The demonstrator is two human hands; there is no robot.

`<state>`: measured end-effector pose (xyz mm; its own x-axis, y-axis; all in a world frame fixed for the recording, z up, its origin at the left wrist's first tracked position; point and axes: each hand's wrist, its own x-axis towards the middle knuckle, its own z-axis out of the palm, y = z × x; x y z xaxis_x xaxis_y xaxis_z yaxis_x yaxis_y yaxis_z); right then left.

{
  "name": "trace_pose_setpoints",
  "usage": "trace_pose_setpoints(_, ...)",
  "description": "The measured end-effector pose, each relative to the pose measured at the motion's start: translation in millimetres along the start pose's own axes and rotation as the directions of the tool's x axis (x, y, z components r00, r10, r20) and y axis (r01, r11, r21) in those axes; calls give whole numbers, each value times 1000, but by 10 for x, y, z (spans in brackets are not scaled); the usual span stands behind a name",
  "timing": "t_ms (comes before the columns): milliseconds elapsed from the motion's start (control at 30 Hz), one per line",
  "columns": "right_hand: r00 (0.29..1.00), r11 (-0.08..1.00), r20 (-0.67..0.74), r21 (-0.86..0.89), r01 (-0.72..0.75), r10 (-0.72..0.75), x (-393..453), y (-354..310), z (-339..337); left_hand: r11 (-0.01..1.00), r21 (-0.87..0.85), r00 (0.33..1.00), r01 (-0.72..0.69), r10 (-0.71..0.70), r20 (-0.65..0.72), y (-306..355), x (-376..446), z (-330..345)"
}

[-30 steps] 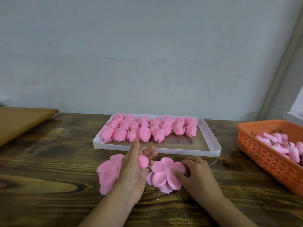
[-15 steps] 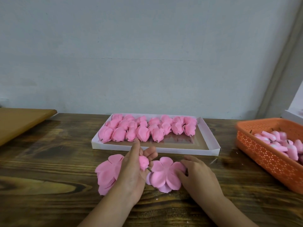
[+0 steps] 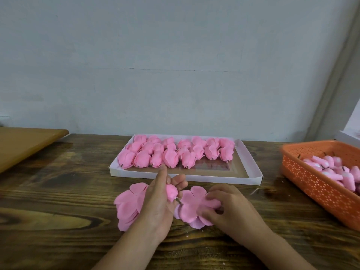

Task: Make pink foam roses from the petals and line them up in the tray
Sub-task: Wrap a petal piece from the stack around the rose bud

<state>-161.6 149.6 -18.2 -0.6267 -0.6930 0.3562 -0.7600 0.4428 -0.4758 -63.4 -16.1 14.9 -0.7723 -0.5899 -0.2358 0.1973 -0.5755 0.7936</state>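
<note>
Here your left hand (image 3: 157,199) holds a small pink bud (image 3: 171,191) on a short dark stem, its fingers curled round it, with the stem tip pointing right and down toward the flat petal layer (image 3: 192,205) lying on the desk (image 3: 58,201). Your right hand (image 3: 224,207) presses on that layer's right side, fingers bent and pinching at its edge; whether it has lifted a single sheet is hard to tell. A stack of spare petal layers (image 3: 128,205) lies partly under your left wrist.

To do this step well, separate just one layer, find its centre, and push the stem straight through there rather than off to one lobe, or the rose will likely sit lopsided. Keep the bud's grip light so the foam does not crease.

The tray (image 3: 251,168) lies just beyond your hands, with finished roses (image 3: 169,154) filling its far and left part and bare floor at the near right. The orange basket (image 3: 311,184) of buds waits at the right.
</note>
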Motion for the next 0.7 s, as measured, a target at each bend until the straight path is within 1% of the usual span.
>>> trace_pose_setpoints(67, 988, 999, 147, -19, 47, -44, -14, 11, -87, 1000, -14, 1000, 0, 0, 2, 5, -4, -2)
trace_pose_setpoints(133, 969, 991, 231, -86, 107, -85, -29, 30, -143, 1000, -6, 1000, 0, 0, 13, 3, -9, -6)
trace_pose_setpoints(200, 963, 982, 238, -109, 156, -127, -33, 45, -177, 1000, 2, 1000, 5, -5, 18, 2, -15, -6)
trace_pose_setpoints(300, 965, 983, 208, -59, 174, -158, -33, 45, -207, 1000, 0, 1000, 12, -12, 16, 8, -19, 0)
trace_pose_setpoints(467, 968, 982, 219, -114, 148, -121, -40, 49, -183, 1000, 4, 1000, 11, -11, 27, 11, -33, 5)
trace_pose_setpoints(700, 958, 983, 240, -55, 173, -156, -24, 34, -185, 1000, 13, 999, 12, -13, 38, 3, -26, 1)
